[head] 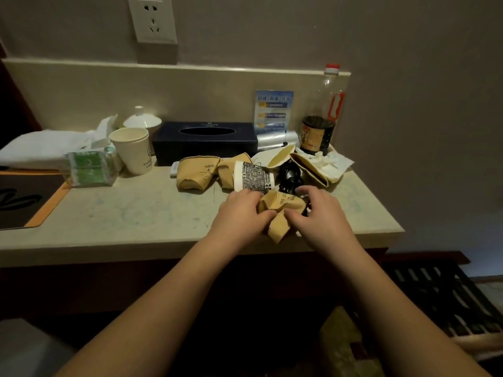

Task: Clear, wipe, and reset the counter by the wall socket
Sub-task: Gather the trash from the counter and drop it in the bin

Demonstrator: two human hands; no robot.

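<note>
Both hands on one crumpled brown paper cup at front edge of tabletop, right of centre. Left hand w/ fingers curled round cup's left side, thumb pinching; right hand curled over its right side, gripping. Cup squashed between them.

Step in hand, my read: gathering trash, clearing phase, wipe not begun. To do it well: crush cup flat, stack w/ other flattened cups, lift as one bundle rather than piece by piece; keep clear of black cable just behind, could snag.

Materials: more kraft-paper cups creased, matte, soft-cornered; one w/ black-and-white printed sleeve. Used tissues limp, wrinkled, at right rear. Soy sauce bottle clear plastic, dark liquid low, red cap. Dark tissue box rigid, oval slot. Upright cream cup smooth. Green tissue pack glossy film. Wall socket above left. Tabletop pale stone look, faint smudges.
</note>
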